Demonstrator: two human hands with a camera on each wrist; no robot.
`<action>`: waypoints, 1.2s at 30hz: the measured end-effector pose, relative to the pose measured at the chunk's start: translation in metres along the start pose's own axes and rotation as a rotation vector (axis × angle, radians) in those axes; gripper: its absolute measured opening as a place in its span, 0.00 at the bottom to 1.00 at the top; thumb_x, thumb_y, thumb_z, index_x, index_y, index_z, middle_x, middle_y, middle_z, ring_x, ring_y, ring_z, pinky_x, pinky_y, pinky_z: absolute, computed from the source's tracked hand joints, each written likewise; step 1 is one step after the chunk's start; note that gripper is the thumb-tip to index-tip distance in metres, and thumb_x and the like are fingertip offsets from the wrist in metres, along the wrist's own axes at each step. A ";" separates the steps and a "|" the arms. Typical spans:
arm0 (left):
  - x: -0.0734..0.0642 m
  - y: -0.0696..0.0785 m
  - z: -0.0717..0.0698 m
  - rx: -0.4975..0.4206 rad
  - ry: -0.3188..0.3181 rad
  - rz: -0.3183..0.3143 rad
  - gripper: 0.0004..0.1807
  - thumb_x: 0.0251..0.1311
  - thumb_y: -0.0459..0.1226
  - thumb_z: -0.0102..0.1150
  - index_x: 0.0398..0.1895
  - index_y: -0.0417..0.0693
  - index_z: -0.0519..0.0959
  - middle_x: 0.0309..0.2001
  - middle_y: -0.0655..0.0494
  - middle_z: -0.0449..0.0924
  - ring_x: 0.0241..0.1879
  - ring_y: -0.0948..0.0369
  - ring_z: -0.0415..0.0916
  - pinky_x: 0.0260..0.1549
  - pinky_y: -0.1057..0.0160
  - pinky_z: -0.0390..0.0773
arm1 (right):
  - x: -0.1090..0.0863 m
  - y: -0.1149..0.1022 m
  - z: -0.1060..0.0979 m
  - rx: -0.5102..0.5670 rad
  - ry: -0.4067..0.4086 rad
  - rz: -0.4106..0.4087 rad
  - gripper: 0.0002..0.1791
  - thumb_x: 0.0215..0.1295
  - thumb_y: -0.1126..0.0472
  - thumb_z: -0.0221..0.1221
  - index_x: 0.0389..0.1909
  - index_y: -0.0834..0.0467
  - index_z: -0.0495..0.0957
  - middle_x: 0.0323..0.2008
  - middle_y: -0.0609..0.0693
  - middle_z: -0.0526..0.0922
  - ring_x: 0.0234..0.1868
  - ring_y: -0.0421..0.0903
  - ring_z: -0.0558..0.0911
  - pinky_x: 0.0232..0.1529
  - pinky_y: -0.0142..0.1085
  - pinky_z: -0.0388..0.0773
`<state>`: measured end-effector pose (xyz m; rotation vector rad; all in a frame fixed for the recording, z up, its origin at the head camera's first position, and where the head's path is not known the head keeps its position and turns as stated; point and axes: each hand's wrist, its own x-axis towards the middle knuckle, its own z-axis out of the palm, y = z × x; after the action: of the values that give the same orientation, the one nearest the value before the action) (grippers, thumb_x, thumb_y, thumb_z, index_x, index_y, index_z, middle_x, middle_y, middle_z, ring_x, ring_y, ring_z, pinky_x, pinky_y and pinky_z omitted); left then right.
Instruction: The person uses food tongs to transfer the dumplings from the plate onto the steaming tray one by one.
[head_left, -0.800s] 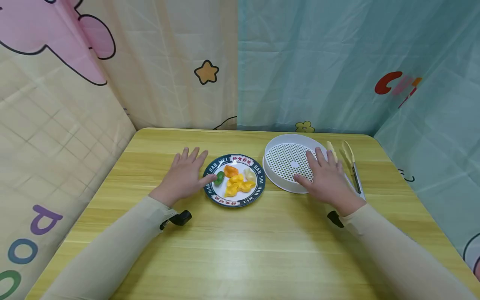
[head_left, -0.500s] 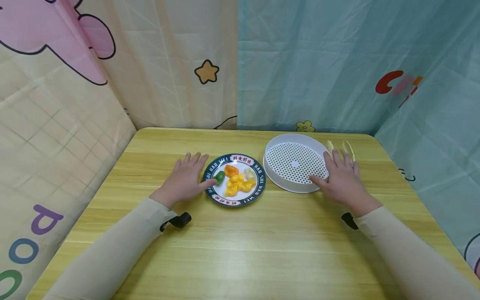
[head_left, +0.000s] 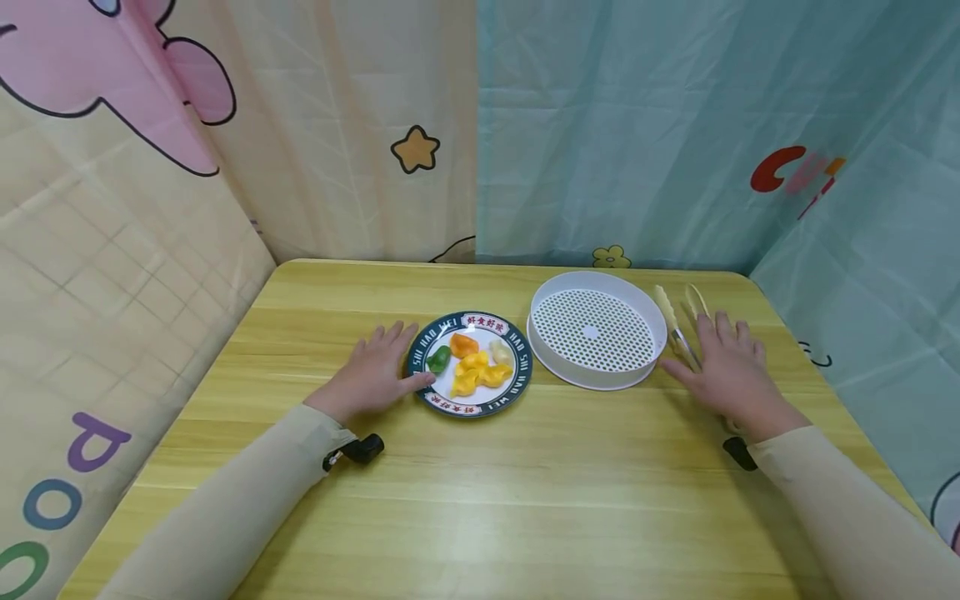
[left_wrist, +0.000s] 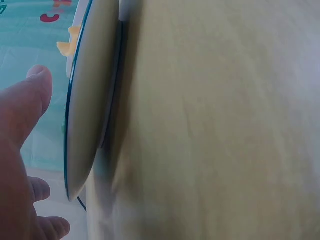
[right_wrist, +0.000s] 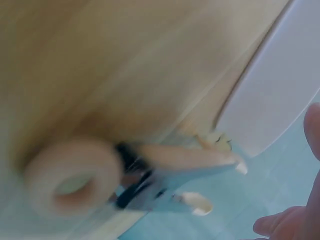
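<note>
My left hand is spread at the left side of a plate with a dark patterned rim, its thumb over that rim. On the plate lie dumpling-shaped pieces: a green one, an orange one, a whitish one and some yellow ones. The plate's underside shows beside the thumb in the left wrist view. My right hand, fingers extended, is above a pair of tongs with pale tips, hiding their handles. In the right wrist view the tongs show a ring handle.
A round white steamer basket with a perforated base stands between the plate and the tongs. The wooden table extends toward me. Printed curtains hang behind it and at both sides.
My right hand has moved right, from over the steamer basket to above the tongs, uncovering the basket. My left hand stays beside the plate, its fingers slightly lower in the view.
</note>
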<state>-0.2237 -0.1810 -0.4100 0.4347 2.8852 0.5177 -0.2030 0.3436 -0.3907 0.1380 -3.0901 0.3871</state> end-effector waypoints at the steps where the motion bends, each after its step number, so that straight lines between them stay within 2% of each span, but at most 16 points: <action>1: 0.000 0.000 0.001 -0.008 -0.004 0.004 0.56 0.66 0.70 0.55 0.87 0.53 0.47 0.86 0.40 0.43 0.84 0.33 0.38 0.78 0.26 0.40 | -0.002 0.003 -0.001 -0.003 -0.001 0.007 0.62 0.73 0.29 0.54 0.82 0.72 0.38 0.79 0.82 0.37 0.76 0.87 0.37 0.69 0.83 0.40; 10: -0.002 -0.002 0.004 -0.077 -0.057 0.022 0.58 0.65 0.71 0.56 0.88 0.54 0.46 0.87 0.41 0.40 0.85 0.35 0.37 0.80 0.29 0.40 | -0.009 0.024 -0.003 -0.031 -0.045 0.033 0.66 0.72 0.30 0.56 0.79 0.78 0.34 0.76 0.87 0.41 0.74 0.87 0.46 0.69 0.80 0.49; 12: -0.002 -0.004 0.004 -0.080 -0.073 0.032 0.58 0.65 0.71 0.56 0.88 0.53 0.45 0.87 0.41 0.40 0.84 0.34 0.37 0.80 0.28 0.39 | -0.010 0.027 -0.004 -0.025 -0.074 0.043 0.68 0.72 0.30 0.57 0.78 0.80 0.32 0.74 0.88 0.44 0.73 0.86 0.51 0.69 0.78 0.54; 13: -0.002 -0.004 0.004 -0.080 -0.080 0.035 0.58 0.65 0.71 0.55 0.88 0.53 0.45 0.86 0.40 0.39 0.84 0.34 0.36 0.80 0.28 0.38 | -0.010 0.028 -0.004 -0.021 -0.084 0.047 0.68 0.72 0.30 0.57 0.78 0.80 0.32 0.72 0.89 0.50 0.71 0.85 0.56 0.67 0.77 0.60; 15: -0.002 -0.005 0.004 -0.087 -0.091 0.044 0.59 0.65 0.71 0.55 0.88 0.52 0.44 0.86 0.40 0.39 0.84 0.32 0.36 0.79 0.27 0.37 | -0.010 0.030 -0.005 -0.012 -0.116 0.058 0.63 0.72 0.31 0.58 0.74 0.82 0.41 0.60 0.87 0.66 0.59 0.80 0.73 0.56 0.70 0.74; 17: -0.002 -0.006 0.004 -0.093 -0.099 0.048 0.59 0.65 0.72 0.55 0.88 0.53 0.44 0.86 0.40 0.39 0.84 0.32 0.36 0.79 0.27 0.36 | -0.010 0.030 -0.006 -0.010 -0.151 0.067 0.55 0.72 0.33 0.59 0.66 0.82 0.50 0.44 0.78 0.75 0.42 0.70 0.81 0.42 0.61 0.81; 19: -0.001 -0.007 0.004 -0.098 -0.109 0.049 0.60 0.64 0.72 0.56 0.88 0.54 0.43 0.87 0.42 0.39 0.84 0.33 0.35 0.80 0.29 0.36 | -0.010 0.031 -0.006 -0.020 -0.177 0.067 0.49 0.73 0.36 0.60 0.58 0.80 0.54 0.32 0.67 0.76 0.31 0.60 0.80 0.32 0.53 0.79; 20: -0.001 -0.007 0.004 -0.100 -0.114 0.052 0.60 0.64 0.72 0.56 0.88 0.54 0.43 0.87 0.42 0.39 0.84 0.33 0.34 0.80 0.29 0.35 | -0.010 0.031 -0.006 -0.025 -0.190 0.068 0.46 0.73 0.37 0.60 0.55 0.79 0.55 0.29 0.64 0.75 0.28 0.57 0.79 0.31 0.51 0.79; 24: 0.000 -0.009 0.006 -0.094 -0.137 0.057 0.61 0.62 0.74 0.56 0.88 0.57 0.43 0.87 0.44 0.40 0.84 0.34 0.33 0.80 0.29 0.34 | -0.011 0.030 -0.006 -0.038 -0.215 0.060 0.38 0.73 0.43 0.61 0.49 0.78 0.62 0.27 0.61 0.76 0.27 0.55 0.79 0.30 0.49 0.79; 27: 0.001 -0.011 0.008 -0.087 -0.141 0.063 0.60 0.62 0.75 0.55 0.88 0.57 0.43 0.87 0.42 0.41 0.84 0.33 0.33 0.79 0.28 0.34 | -0.012 0.029 -0.005 -0.037 -0.221 0.047 0.30 0.73 0.48 0.62 0.43 0.73 0.65 0.26 0.59 0.75 0.26 0.53 0.78 0.29 0.47 0.77; 32: -0.001 -0.012 0.009 -0.097 -0.134 0.068 0.60 0.63 0.73 0.56 0.88 0.57 0.43 0.86 0.41 0.40 0.84 0.33 0.32 0.79 0.27 0.32 | -0.009 0.030 -0.005 -0.018 -0.236 0.038 0.27 0.72 0.52 0.64 0.43 0.73 0.64 0.26 0.59 0.75 0.27 0.54 0.78 0.31 0.47 0.78; 36: -0.002 -0.012 0.009 -0.099 -0.135 0.066 0.59 0.64 0.71 0.56 0.88 0.57 0.42 0.87 0.41 0.39 0.84 0.33 0.32 0.79 0.28 0.32 | -0.008 0.032 -0.005 0.020 -0.276 0.053 0.25 0.73 0.53 0.63 0.44 0.72 0.64 0.26 0.58 0.76 0.25 0.51 0.79 0.28 0.43 0.78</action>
<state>-0.2227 -0.1897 -0.4230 0.5299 2.7110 0.6141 -0.1983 0.3762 -0.3938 0.1201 -3.3678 0.4347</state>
